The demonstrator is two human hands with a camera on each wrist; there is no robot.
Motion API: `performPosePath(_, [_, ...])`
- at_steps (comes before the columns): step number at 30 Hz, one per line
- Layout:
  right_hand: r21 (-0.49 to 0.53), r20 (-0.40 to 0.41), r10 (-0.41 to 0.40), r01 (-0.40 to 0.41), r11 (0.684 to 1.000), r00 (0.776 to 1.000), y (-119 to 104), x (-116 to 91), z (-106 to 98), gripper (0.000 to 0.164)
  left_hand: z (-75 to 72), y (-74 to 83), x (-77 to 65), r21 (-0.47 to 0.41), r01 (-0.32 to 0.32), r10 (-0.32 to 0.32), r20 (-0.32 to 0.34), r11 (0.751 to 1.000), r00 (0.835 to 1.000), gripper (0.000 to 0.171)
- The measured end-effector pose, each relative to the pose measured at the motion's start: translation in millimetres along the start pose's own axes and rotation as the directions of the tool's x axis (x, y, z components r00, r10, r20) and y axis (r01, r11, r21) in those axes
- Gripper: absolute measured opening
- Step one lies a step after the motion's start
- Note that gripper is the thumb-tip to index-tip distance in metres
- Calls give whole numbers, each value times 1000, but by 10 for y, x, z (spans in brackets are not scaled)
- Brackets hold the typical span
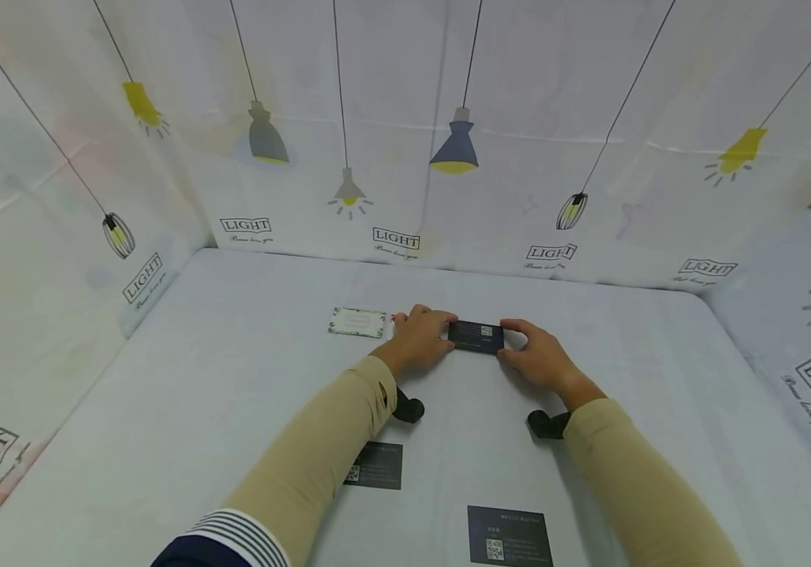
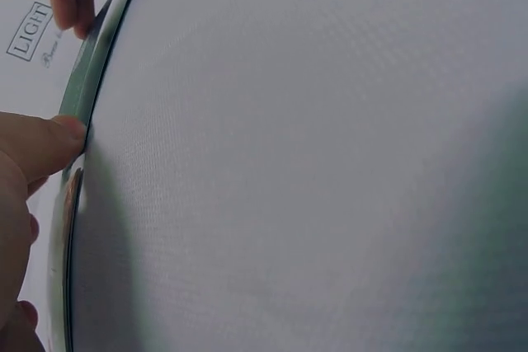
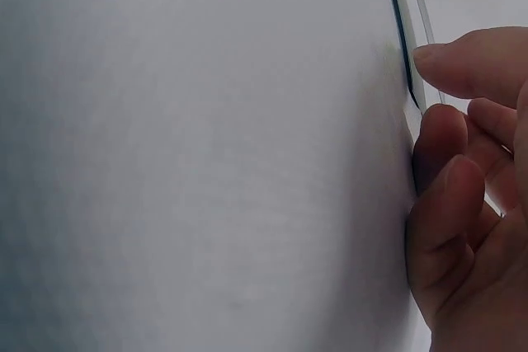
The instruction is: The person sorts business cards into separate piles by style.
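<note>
A black card (image 1: 476, 336) with a small QR code and fine print lies between my two hands near the middle of the table. My left hand (image 1: 416, 340) pinches its left edge between thumb and fingers. At its right edge, my right hand (image 1: 536, 356) grips with thumb and forefinger. Seen low in the left wrist view, the card edge (image 2: 87, 72) runs close over the white surface, with the left thumb (image 2: 62, 139) against it. A red-marked bit of another item (image 1: 393, 318) peeks out beside the left hand, the rest hidden.
Left of the hands lies a white card with a green leafy border (image 1: 342, 323). Nearer me are a black card (image 1: 382, 466), partly under the left sleeve, and another black card (image 1: 519, 529). Lamp-printed cloth (image 1: 505, 63) walls the white table's (image 1: 235, 354) back and sides.
</note>
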State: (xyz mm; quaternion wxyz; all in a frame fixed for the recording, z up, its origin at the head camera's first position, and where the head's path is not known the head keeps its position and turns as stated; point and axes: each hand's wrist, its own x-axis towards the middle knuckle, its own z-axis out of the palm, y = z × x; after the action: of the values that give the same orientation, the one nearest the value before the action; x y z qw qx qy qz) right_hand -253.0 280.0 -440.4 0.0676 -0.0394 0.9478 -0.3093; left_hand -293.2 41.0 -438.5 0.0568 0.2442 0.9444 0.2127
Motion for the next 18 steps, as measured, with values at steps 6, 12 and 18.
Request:
performPosePath(6, [-9,-7,-2,2,1000,1000,0,5,6,61,60,-12,27,15,5,-5,-4,1000,1000,50])
performPosePath(12, [-7,-11,2,-2,1000,1000,-19,2,15,59,74,-9,28,11,8,-8,-5,1000,1000,49])
performPosePath(18, [-35,-16,-9,9,999,1000,-35,3,18,58,55,-6,13,19,2,-2,-1,1000,1000,51])
